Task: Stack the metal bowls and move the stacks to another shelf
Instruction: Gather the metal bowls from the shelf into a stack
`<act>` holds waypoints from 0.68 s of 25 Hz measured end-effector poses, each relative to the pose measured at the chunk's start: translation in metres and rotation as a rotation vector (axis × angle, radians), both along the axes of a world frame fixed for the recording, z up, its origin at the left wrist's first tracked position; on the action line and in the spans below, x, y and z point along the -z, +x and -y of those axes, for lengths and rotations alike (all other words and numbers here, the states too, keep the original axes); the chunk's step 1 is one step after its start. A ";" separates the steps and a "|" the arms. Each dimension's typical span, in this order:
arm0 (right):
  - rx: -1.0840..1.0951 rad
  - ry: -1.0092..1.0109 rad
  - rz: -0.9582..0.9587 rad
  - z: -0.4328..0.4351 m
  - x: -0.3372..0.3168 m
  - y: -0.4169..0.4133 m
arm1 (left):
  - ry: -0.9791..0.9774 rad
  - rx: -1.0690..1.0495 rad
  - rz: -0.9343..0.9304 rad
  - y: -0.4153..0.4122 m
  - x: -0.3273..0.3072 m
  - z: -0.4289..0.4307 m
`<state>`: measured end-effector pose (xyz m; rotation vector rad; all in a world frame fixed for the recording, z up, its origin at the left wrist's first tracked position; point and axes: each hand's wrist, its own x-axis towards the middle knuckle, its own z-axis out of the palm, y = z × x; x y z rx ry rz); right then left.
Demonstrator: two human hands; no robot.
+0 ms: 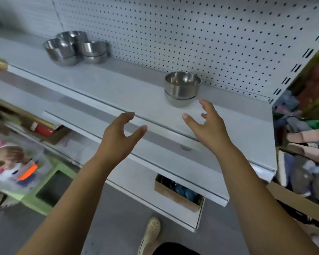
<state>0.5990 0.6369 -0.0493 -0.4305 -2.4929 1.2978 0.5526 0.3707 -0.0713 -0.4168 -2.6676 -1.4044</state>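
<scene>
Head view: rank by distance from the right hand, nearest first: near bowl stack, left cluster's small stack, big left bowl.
1. near bowl stack, just ahead of the right hand
2. small stack, right side of the left cluster
3. big bowl, far left

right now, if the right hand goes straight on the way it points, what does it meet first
Probably the stack of two metal bowls just beyond the right hand; nothing shows between them, though depth is unclear.

No text, label, brand, number or sign can be read anywhere in this view
</scene>
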 end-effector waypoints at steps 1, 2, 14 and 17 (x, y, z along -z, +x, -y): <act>0.010 0.007 -0.005 -0.001 -0.001 -0.015 | -0.018 0.004 -0.015 -0.020 0.003 -0.004; 0.016 0.012 -0.014 -0.001 -0.002 -0.029 | -0.048 0.003 -0.027 -0.037 0.006 -0.008; 0.337 0.118 -0.309 0.018 0.011 -0.127 | -0.348 0.177 -0.209 -0.185 0.030 -0.021; 0.359 0.160 -0.364 0.027 0.005 -0.135 | -0.274 0.153 -0.245 -0.192 0.035 -0.020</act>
